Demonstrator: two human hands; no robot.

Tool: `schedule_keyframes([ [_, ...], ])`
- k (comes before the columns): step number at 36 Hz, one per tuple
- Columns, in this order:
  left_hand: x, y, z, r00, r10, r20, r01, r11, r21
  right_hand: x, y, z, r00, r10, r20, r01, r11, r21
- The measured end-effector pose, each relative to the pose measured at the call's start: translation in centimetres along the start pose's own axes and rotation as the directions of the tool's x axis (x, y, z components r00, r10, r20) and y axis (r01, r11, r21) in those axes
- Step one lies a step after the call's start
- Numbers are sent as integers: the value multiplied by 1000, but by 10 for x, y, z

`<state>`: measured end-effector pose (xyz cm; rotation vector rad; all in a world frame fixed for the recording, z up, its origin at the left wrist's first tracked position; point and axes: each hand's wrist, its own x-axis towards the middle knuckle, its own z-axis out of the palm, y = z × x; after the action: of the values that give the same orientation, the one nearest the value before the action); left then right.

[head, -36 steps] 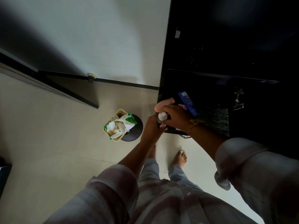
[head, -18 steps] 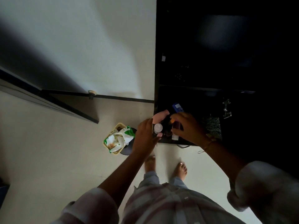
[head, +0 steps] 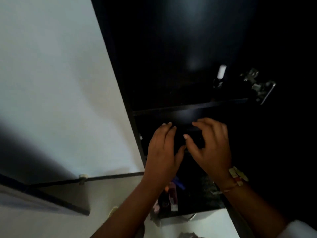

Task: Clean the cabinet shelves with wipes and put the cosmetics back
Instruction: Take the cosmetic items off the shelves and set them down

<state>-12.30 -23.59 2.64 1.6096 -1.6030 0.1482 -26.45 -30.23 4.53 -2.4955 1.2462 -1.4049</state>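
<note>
Both my hands are raised in front of the dark cabinet, just below the front edge of a shelf (head: 188, 108). My left hand (head: 163, 150) and my right hand (head: 211, 146) face each other with curved fingers, a dark gap between them. Whether they grip something dark there is too dim to tell. Below my left wrist, several cosmetics stand on a lower ledge, among them a blue tube (head: 179, 184) and a reddish bottle (head: 172, 194). A small white-topped item (head: 221, 71) stands on the shelf above.
A metal door hinge (head: 257, 85) sticks out at the cabinet's right side. The white wall (head: 60, 83) lies to the left, with a dark skirting strip and a small door stopper (head: 83, 177) near the floor.
Both hands have risen from the cosmetics on the lower ledge to the shelf above. The white-capped bottle seen in my left hand is no longer visible. The view has tilted upward.
</note>
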Motion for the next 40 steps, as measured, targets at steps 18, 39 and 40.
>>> schedule_keyframes([
  [18, 144, 48, -10, 994, 88, -67, -83, 994, 75, 155, 31, -38, 963, 269, 1, -265, 948, -175],
  [39, 126, 28, -6, 996, 72, -50, -73, 997, -23, 144, 44, -17, 935, 354, 24, -355, 931, 84],
  [40, 122, 28, -7, 994, 77, -72, -81, 995, -56, 141, 40, -17, 935, 353, 32, -352, 918, 183],
])
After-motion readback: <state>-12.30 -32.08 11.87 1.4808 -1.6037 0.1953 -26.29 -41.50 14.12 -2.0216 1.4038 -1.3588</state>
